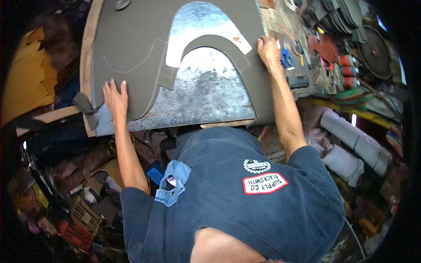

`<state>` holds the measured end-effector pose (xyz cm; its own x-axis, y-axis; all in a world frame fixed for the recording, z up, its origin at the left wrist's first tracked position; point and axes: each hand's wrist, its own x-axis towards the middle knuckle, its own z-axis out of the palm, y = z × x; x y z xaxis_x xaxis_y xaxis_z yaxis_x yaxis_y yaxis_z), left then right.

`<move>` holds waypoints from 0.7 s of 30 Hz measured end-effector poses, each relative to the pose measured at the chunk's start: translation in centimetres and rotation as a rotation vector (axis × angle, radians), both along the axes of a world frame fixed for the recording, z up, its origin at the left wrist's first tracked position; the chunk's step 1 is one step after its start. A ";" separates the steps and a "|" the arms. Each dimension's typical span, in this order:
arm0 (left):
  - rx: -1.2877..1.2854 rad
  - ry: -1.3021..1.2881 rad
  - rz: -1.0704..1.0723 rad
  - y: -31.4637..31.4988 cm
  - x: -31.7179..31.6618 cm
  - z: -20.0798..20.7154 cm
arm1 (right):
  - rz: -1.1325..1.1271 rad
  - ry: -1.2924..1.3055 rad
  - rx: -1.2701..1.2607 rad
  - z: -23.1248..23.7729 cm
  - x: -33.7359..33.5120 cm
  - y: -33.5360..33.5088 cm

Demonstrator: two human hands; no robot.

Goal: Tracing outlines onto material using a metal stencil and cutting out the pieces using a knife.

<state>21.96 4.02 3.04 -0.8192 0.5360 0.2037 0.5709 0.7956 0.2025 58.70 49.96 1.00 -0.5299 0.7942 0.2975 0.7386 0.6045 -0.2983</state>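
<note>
A large dark grey-brown sheet (131, 48) covers most of the worktable, with pale outlines drawn on it. On its upper middle lies a shiny metal curved template (201, 22). Below the template, an arch-shaped cutout in the sheet bares the scuffed metal tabletop (210, 92). My left hand (115, 100) rests flat on the sheet near its left edge, fingers stretched out. At the sheet's right edge, my right hand (268, 51) has its fingers curled closed; what they grip, if anything, is hidden.
Blue-handled scissors (286, 58) lie right of my right hand. Beyond them are several thread spools (349, 71), a round disc (376, 51) and stacked dark cut pieces (337, 15). Wrapped rolls (355, 138) lie at the right. A wooden strip (87, 61) edges the table's left side.
</note>
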 end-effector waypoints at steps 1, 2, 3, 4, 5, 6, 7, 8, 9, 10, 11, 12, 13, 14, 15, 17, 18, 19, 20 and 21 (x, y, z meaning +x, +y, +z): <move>-0.014 0.007 -0.036 0.9 -1.7 0.2 | 0.024 -0.003 0.069 -0.7 -1.0 0.5; -0.048 0.026 -0.030 0.5 -3.8 0.4 | 0.083 -0.048 0.073 0.6 -1.8 0.6; -0.012 0.056 -0.029 0.3 -5.8 -0.3 | 0.048 -0.130 -0.057 2.0 -2.9 0.7; -0.016 0.068 -0.030 1.1 -7.8 -1.2 | -0.071 -0.259 -0.104 1.8 -2.7 2.5; -0.063 0.104 -0.026 1.8 -9.4 -1.8 | -0.083 -0.312 -0.099 1.8 -2.7 3.4; -0.150 0.065 0.033 2.8 -10.4 -1.9 | -0.099 -0.319 -0.098 2.3 -2.9 3.3; -0.155 0.086 0.089 3.3 -10.7 -1.9 | -0.091 -0.333 -0.129 3.0 -3.6 3.0; -0.153 0.102 0.127 3.7 -11.2 -1.8 | -0.102 -0.353 -0.156 3.5 -3.9 2.9; -0.150 0.107 0.134 4.2 -11.7 -1.4 | -0.096 -0.348 -0.152 3.1 -3.5 3.5; -0.155 0.024 0.160 4.8 -12.3 -1.1 | -0.081 -0.373 -0.139 2.5 -3.3 4.0; -0.160 -0.062 0.174 5.8 -13.0 -1.0 | -0.078 -0.401 -0.127 2.1 -3.0 4.6; -0.160 -0.065 0.179 5.6 -14.1 -1.2 | -0.073 -0.404 -0.126 2.2 -3.5 4.8; -0.159 -0.136 0.229 5.3 -15.8 -1.2 | -0.064 -0.380 -0.129 2.1 -4.1 5.2; -0.163 -0.216 0.278 4.7 -17.5 -1.8 | -0.055 -0.364 -0.138 1.9 -4.5 5.3; -0.111 -0.273 0.197 3.7 -19.5 -2.1 | -0.055 -0.383 -0.144 1.8 -4.9 5.9; -0.106 -0.317 0.105 2.0 -22.9 -2.7 | -0.080 -0.331 -0.198 1.3 -5.8 7.5; -0.150 -0.300 0.084 2.1 -24.0 -3.0 | -0.086 -0.316 -0.183 0.8 -6.0 8.0; -0.149 -0.363 0.075 2.6 -24.3 -3.4 | -0.103 -0.306 -0.166 0.6 -5.5 8.5; -0.146 -0.419 0.074 3.4 -24.5 -3.1 | -0.113 -0.333 -0.175 0.7 -5.2 8.6; -0.161 -0.394 -0.038 5.4 -23.7 -2.6 | -0.146 -0.349 -0.196 1.1 -4.2 8.8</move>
